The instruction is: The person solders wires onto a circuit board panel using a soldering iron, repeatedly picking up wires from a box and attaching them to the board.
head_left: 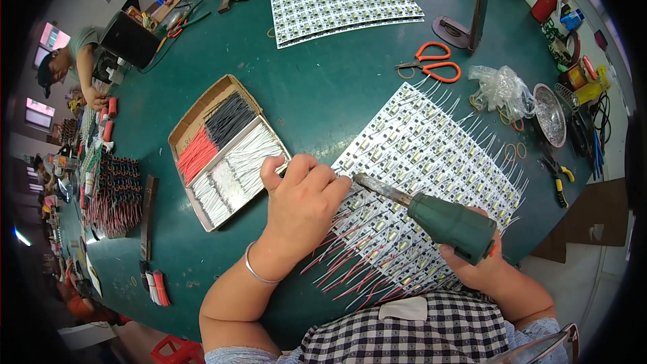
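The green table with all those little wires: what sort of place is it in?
Probably an electronics assembly workshop: there's a sheet of small circuit boards, sorted red wires and black wires, and what looks like a soldering tool in the right hand.

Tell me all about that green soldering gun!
The soldering gun has a dark-green, plastic-looking body, a small orange part and a stained, metal-looking barrel. The right hand grips it. It slants over the white circuit-board sheet, tip toward the upper left, close to the left hand. What its tip touches is unclear.

Orange-handled scissors (420, 62) lie near a crumpled clear plastic bag (501, 92).
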`<move>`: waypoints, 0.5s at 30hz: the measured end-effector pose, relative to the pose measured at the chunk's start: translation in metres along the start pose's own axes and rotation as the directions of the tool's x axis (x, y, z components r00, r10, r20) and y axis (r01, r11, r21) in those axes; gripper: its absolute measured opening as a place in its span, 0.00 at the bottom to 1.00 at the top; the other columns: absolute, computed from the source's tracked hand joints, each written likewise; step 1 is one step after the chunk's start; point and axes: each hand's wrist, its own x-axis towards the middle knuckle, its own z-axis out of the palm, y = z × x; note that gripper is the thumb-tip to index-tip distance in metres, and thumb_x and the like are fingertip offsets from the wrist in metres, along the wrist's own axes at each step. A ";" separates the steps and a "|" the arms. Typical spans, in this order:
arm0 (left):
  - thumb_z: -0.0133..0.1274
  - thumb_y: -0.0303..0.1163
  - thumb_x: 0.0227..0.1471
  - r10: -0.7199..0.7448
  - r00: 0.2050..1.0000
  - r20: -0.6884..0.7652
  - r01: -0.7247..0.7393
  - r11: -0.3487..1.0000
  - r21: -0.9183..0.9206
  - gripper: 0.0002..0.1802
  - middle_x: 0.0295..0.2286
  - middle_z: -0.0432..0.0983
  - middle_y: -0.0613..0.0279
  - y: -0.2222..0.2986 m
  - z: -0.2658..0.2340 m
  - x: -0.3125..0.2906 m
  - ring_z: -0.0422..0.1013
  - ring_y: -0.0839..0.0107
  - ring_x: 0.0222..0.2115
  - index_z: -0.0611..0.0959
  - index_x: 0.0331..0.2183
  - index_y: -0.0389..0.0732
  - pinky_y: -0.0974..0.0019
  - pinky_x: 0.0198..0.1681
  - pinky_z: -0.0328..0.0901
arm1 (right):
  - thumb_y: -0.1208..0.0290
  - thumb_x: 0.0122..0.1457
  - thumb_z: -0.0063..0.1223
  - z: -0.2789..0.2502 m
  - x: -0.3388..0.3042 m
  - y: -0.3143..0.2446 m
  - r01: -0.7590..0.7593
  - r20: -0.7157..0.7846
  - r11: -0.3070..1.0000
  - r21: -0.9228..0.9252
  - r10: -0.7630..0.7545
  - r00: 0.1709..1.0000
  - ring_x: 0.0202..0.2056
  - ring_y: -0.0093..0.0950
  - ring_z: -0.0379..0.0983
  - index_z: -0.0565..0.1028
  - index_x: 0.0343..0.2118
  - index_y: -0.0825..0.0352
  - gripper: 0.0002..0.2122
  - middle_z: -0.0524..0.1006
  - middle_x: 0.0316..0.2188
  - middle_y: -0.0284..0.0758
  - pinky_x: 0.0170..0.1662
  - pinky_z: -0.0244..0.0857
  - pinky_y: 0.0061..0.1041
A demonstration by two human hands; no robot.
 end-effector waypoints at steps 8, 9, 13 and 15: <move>0.55 0.26 0.35 0.004 1.000 0.019 -0.004 1.000 0.009 0.07 0.21 0.69 0.77 0.000 -0.001 0.001 0.64 0.74 0.32 0.82 0.23 0.52 0.53 0.47 0.46 | 0.75 0.46 0.59 0.002 -0.012 0.008 -0.199 0.002 0.970 0.137 0.201 0.980 0.40 0.31 0.72 0.73 0.40 0.70 0.16 0.75 0.38 0.39 0.44 0.65 0.27; 0.55 0.27 0.36 0.007 1.000 0.016 -0.008 1.000 0.013 0.07 0.21 0.69 0.77 0.000 -0.001 0.001 0.64 0.74 0.32 0.82 0.23 0.52 0.53 0.47 0.46 | 0.75 0.46 0.59 0.002 -0.014 0.008 -0.199 0.001 0.970 0.138 0.201 0.980 0.40 0.31 0.72 0.73 0.40 0.70 0.16 0.75 0.38 0.39 0.44 0.65 0.27; 0.55 0.27 0.36 0.002 1.000 0.030 -0.002 1.000 0.018 0.07 0.21 0.69 0.77 0.001 -0.003 0.000 0.64 0.74 0.32 0.81 0.23 0.51 0.53 0.47 0.46 | 0.74 0.47 0.58 -0.004 -0.015 0.007 -0.258 -0.045 0.921 0.293 0.282 0.958 0.39 0.30 0.72 0.72 0.41 0.70 0.16 0.74 0.38 0.38 0.42 0.66 0.28; 0.56 0.27 0.36 0.006 1.000 0.029 -0.006 1.000 0.018 0.07 0.21 0.69 0.76 0.001 -0.003 0.000 0.64 0.74 0.32 0.81 0.22 0.51 0.53 0.47 0.46 | 0.74 0.49 0.57 -0.004 -0.015 0.007 -0.225 -0.037 0.916 0.333 0.251 0.967 0.37 0.29 0.73 0.71 0.43 0.71 0.16 0.74 0.38 0.38 0.41 0.67 0.28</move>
